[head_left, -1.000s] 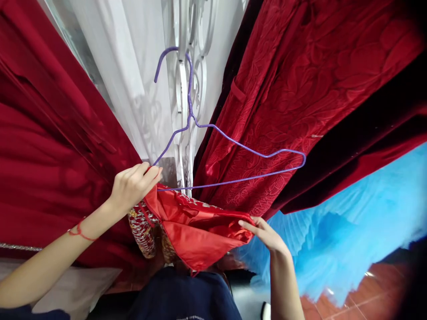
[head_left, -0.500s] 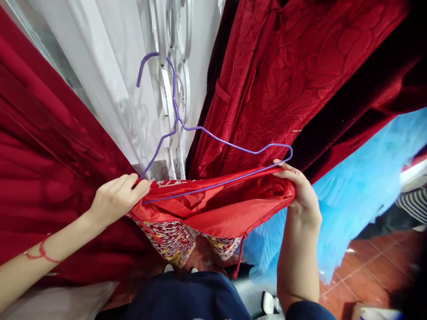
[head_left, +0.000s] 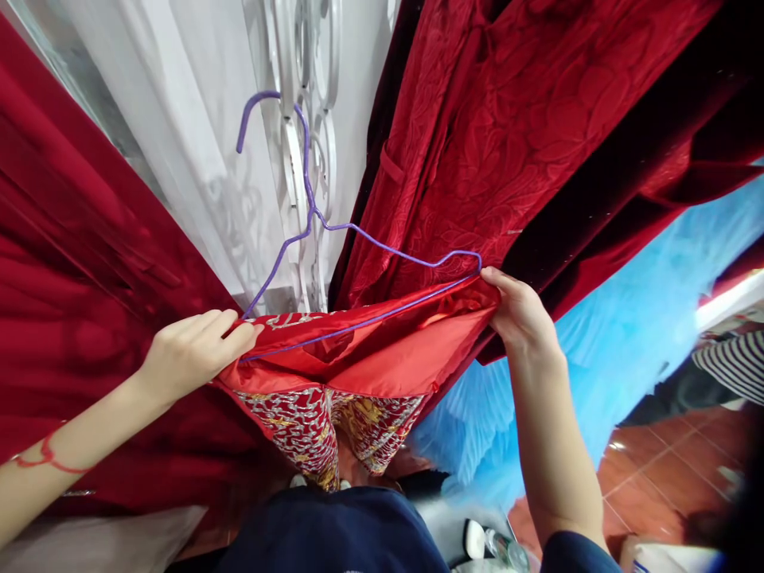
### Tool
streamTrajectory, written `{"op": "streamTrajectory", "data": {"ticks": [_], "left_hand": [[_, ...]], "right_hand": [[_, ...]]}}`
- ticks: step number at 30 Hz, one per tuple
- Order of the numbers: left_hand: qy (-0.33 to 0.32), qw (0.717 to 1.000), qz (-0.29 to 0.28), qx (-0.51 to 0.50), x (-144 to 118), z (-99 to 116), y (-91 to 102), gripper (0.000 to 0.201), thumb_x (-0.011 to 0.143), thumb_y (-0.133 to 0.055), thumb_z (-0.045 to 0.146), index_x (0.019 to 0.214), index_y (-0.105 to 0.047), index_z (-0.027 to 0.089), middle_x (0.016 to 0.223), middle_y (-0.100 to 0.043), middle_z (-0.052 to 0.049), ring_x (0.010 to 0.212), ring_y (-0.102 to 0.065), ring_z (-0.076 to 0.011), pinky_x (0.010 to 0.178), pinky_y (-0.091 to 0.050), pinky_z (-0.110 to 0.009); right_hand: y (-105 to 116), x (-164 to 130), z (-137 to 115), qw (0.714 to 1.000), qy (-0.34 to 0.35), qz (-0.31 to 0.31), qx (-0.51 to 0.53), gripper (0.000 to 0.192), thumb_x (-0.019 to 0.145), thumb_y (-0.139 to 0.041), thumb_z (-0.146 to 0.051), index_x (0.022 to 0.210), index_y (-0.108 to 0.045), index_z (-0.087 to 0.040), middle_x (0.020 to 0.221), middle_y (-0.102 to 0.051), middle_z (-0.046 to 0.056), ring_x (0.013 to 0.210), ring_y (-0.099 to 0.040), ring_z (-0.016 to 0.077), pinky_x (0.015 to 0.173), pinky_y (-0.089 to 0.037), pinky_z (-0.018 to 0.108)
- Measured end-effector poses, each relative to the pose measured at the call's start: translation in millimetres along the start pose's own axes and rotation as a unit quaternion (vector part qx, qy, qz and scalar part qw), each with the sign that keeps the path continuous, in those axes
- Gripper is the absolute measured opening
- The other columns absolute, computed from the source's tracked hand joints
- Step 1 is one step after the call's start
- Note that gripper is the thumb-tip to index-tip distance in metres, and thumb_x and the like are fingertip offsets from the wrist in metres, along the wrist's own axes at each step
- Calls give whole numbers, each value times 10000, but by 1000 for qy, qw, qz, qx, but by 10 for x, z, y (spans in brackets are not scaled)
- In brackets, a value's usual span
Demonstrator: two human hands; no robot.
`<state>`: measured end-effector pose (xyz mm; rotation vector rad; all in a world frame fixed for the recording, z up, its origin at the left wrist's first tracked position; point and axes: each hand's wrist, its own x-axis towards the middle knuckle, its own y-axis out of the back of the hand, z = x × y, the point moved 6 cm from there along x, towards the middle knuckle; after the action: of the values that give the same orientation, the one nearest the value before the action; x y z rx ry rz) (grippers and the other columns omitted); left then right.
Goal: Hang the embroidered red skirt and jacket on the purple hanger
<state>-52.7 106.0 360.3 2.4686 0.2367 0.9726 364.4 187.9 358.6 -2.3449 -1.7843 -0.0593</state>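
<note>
A red patterned garment (head_left: 382, 374) with a shiny red lining stretches sideways between my two hands; its silver and gold patterned part hangs below. My left hand (head_left: 194, 350) is closed on the garment's left top edge, around the left end of the purple wire hanger (head_left: 382, 248). My right hand (head_left: 519, 310) pinches the right top edge, with the thumb at the hanger's right corner. The hanger's lower bar runs across the garment's opening, and its hook points up, in front of a white scrolled rack. Folded fabric hides the fingertips of both hands.
Dark red gowns (head_left: 89, 263) hang on the left. Embossed red fabric (head_left: 454, 159) hangs on the right, beside a fluffy light blue garment (head_left: 573, 366). Behind the hanger stands the white scrolled rack (head_left: 325, 159). Red floor tiles (head_left: 662, 477) show at lower right.
My right hand has moved slightly left and up, its thumb now at the hanger's corner. The garment's right side lies flatter, and more of its patterned part shows below.
</note>
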Motion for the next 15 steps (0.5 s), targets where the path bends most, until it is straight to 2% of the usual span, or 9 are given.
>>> {"op": "streamTrajectory", "data": {"ticks": [3, 6, 9, 12, 15], "left_hand": [[17, 1000, -16, 2, -27, -5, -7, 301, 951, -596, 280, 659, -546, 231, 582, -496, 19, 522, -479, -127, 516, -318, -310], [28, 999, -23, -16, -26, -2, 16, 257, 955, -595, 272, 705, -560, 227, 606, -508, 25, 541, -483, -124, 509, -301, -308], [30, 998, -7, -46, -9, -5, 77, 215, 954, -593, 237, 742, -562, 219, 639, -507, 34, 554, -474, -118, 503, -286, -300], [29, 998, -12, -61, 5, -34, 116, 218, 951, -547, 126, 755, -561, 221, 642, -499, 35, 558, -467, -123, 499, -271, -302], [28, 995, -21, -94, 16, -74, 137, 275, 949, -476, 59, 757, -580, 226, 641, -514, 24, 568, -483, -134, 497, -269, -301]], "right_hand": [[13, -3, 88, 999, -2, 26, 31, 251, 601, -778, -277, 745, -582, -214, 648, -601, -36, 565, -582, 121, 577, -529, 254], [12, -33, 165, 995, 27, 76, 57, 289, 569, -789, -244, 760, -574, -217, 670, -604, -54, 562, -563, 93, 563, -492, 215], [0, -47, 188, 992, 70, 99, 46, 300, 574, -793, -253, 754, -555, -222, 632, -566, -77, 533, -521, 74, 551, -461, 195], [19, 3, 166, 994, 66, 83, 30, 313, 573, -799, -268, 754, -547, -223, 623, -553, -77, 528, -519, 82, 546, -458, 206], [31, 101, 144, 999, 2, 29, 29, 299, 574, -801, -284, 746, -568, -210, 651, -584, -45, 553, -544, 105, 546, -475, 231]]}}
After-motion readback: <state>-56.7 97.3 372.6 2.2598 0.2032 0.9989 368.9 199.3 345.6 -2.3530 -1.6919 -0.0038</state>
